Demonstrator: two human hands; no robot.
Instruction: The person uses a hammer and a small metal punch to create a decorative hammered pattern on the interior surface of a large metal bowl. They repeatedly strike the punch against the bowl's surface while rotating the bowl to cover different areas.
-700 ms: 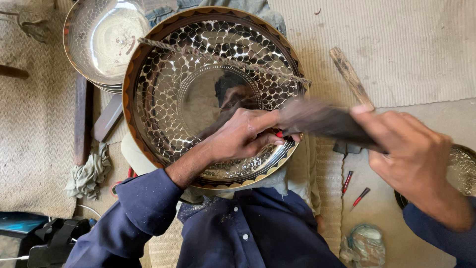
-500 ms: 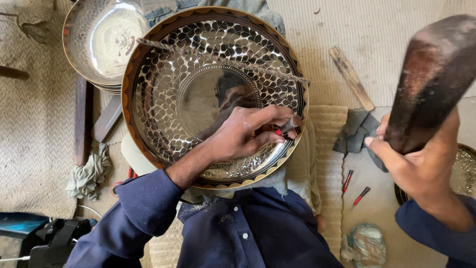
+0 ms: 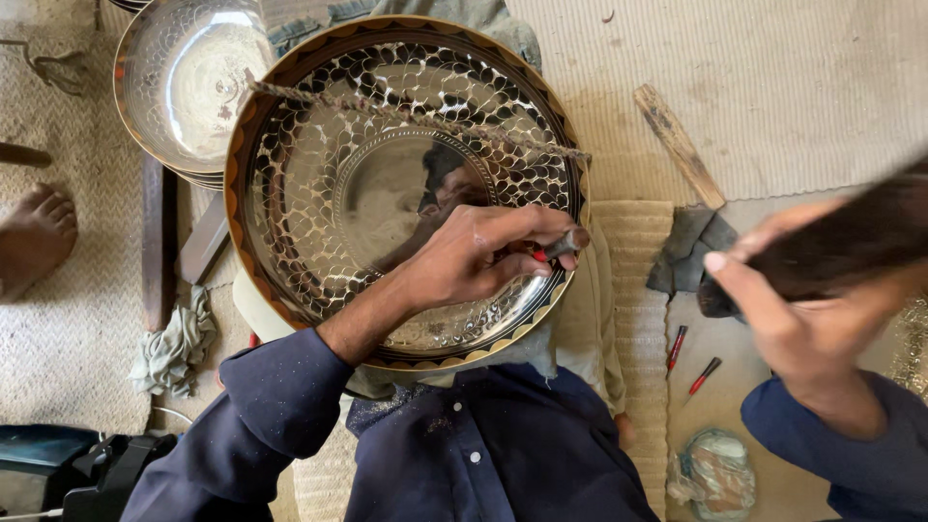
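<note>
The left hand (image 3: pixel 474 256) pinches a small punch (image 3: pixel 564 244) against the rim of the large patterned metal plate (image 3: pixel 319 193) resting on the person's lap, while the right hand (image 3: pixel 802 309) grips a blurred dark mallet (image 3: pixel 841 246) off to the side, above the floor mat (image 3: pixel 773 87).

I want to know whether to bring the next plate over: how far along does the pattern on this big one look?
Most of the large metal plate already carries scale-shaped marks. The left hand holds a punch at its lower right rim; the right hand grips a blurred hammer. The smooth centre is unmarked.
</note>
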